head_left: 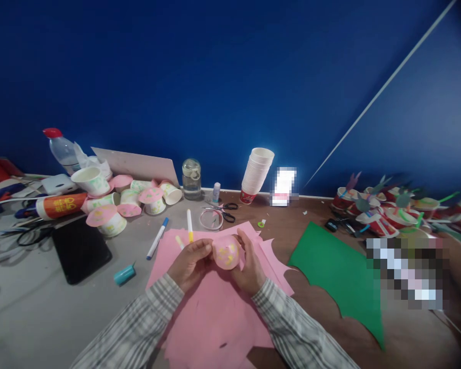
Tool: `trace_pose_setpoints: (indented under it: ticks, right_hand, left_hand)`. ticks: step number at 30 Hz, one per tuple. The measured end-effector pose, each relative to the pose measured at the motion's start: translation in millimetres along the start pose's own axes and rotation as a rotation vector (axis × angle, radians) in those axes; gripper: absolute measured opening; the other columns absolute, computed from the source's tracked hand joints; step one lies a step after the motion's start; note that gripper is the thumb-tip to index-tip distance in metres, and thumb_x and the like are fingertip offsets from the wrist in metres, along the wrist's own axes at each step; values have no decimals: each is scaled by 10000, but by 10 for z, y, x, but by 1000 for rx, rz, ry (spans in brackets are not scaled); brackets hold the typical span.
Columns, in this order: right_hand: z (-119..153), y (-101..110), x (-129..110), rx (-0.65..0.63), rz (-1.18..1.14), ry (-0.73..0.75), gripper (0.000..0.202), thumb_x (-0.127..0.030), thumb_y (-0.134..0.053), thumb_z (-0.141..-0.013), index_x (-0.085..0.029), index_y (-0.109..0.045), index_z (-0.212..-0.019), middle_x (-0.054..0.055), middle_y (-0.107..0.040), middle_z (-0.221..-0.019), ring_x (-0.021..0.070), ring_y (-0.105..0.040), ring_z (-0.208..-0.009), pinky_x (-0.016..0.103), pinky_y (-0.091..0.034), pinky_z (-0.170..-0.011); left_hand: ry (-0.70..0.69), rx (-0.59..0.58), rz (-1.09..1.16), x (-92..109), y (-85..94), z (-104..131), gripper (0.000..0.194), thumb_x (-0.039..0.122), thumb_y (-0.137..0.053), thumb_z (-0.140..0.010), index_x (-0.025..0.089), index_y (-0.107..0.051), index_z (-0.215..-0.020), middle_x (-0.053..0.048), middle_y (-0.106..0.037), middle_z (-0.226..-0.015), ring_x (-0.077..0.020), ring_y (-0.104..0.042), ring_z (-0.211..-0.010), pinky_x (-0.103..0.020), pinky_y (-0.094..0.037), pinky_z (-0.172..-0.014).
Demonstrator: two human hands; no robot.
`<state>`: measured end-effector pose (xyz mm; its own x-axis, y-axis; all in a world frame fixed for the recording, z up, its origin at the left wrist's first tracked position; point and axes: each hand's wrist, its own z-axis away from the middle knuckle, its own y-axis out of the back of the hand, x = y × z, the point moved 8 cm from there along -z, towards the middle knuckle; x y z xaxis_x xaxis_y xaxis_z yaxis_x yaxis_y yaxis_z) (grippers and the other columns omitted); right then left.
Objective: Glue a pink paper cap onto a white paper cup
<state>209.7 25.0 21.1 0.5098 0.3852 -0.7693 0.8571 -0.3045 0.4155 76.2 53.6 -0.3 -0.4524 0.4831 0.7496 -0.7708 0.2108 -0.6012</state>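
A round pink paper piece [227, 252] with yellow marks is held between my two hands, above the stacked pink sheets [215, 318]. My left hand [194, 261] pinches its left edge, thumb on top. Around its right side curl the fingers of my right hand [249, 264]. Whatever lies beneath the round piece is hidden. A yellow marker [190, 225] and a blue-capped marker [157, 239] lie left of the hands. Scissors [229, 211] rest beside a roll of clear tape [211, 219] behind the pink sheets.
Decorated cups with pink tops [152, 199] crowd the back left near a black tablet [80, 250]. A tall cup stack [256, 171] and a water jar [192, 179] stand at the back. Green paper [341, 277] lies right, near red cups [378, 224] and another person's arm [455, 261].
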Motion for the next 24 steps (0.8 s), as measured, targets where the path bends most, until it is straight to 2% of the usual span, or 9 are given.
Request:
trace_pose_setpoints:
  ticks: [3,6,10,14,16,18,21,23,24]
  right_hand:
    - [-11,-5,15,-4,-22,-9,758,-151,-614,-585,-190,-333,-1287,100,-601,-1134,284,-582,-1054,437,-508,-891]
    - [-26,5,29,-5,-54,-29,766,-126,-606,-569,-193,-337,-1283,96,-605,-1129,276,-586,-1048,425,-508,-891]
    - [-39,23,64,-4,-125,-90,772,-147,-635,-566,-213,-345,-1278,88,-606,-1122,273,-593,-1030,426,-511,-880]
    - [-27,-7,34,-23,-215,-107,766,-174,-652,-586,-224,-341,-1285,90,-588,-1149,273,-581,-1051,426,-501,-893]
    - [-15,-19,-5,-35,-236,-98,767,-169,-647,-602,-233,-328,-1296,87,-582,-1156,265,-579,-1053,419,-495,-901]
    - [-14,8,-25,-47,-226,-107,789,-197,-668,-610,-244,-309,-1311,85,-581,-1148,266,-581,-1041,422,-496,-894]
    - [-70,105,-91,-124,-223,-62,817,-332,-688,-630,-248,-284,-1336,92,-545,-1196,291,-528,-1109,469,-435,-955]
    - [-152,205,-153,-156,-277,-12,766,-452,-619,-685,-252,-283,-1344,89,-478,-1291,300,-455,-1196,496,-344,-1026]
    - [-204,278,-165,-118,-309,-13,715,-507,-560,-718,-261,-301,-1337,82,-458,-1319,296,-430,-1223,495,-319,-1041]
  left_hand:
    - [-17,15,-12,-3,21,-7,354,396,-771,-492,150,-552,-622,42,-494,-550,-87,-481,-506,-204,-416,-470]
    - [-47,43,-51,-10,63,-27,376,402,-746,-518,166,-563,-747,40,-507,-593,-100,-494,-521,-219,-425,-471]
    - [-140,90,-141,35,96,-21,454,269,-771,-465,204,-558,-860,21,-572,-753,-131,-545,-649,-261,-470,-585]
    - [-363,5,-491,187,-123,87,566,181,-718,-528,231,-499,-1048,-37,-546,-1095,-211,-483,-1033,-357,-399,-912]
    - [-448,-66,-699,207,-274,143,613,182,-676,-585,240,-426,-1141,-56,-493,-1195,-234,-424,-1121,-406,-350,-974]
    - [-485,-90,-824,187,-341,163,604,185,-654,-617,255,-403,-1161,-52,-490,-1202,-240,-431,-1117,-419,-368,-960]
    - [-536,-9,-958,181,-290,154,488,219,-637,-644,262,-459,-1096,-39,-548,-1094,-240,-499,-1014,-410,-437,-871]
    - [-578,55,-1061,191,-239,151,458,232,-646,-628,255,-487,-1057,-34,-564,-1025,-241,-516,-953,-405,-458,-821]
    - [-593,66,-1108,192,-228,152,469,232,-652,-617,255,-488,-1055,-33,-561,-1014,-242,-512,-944,-404,-456,-813]
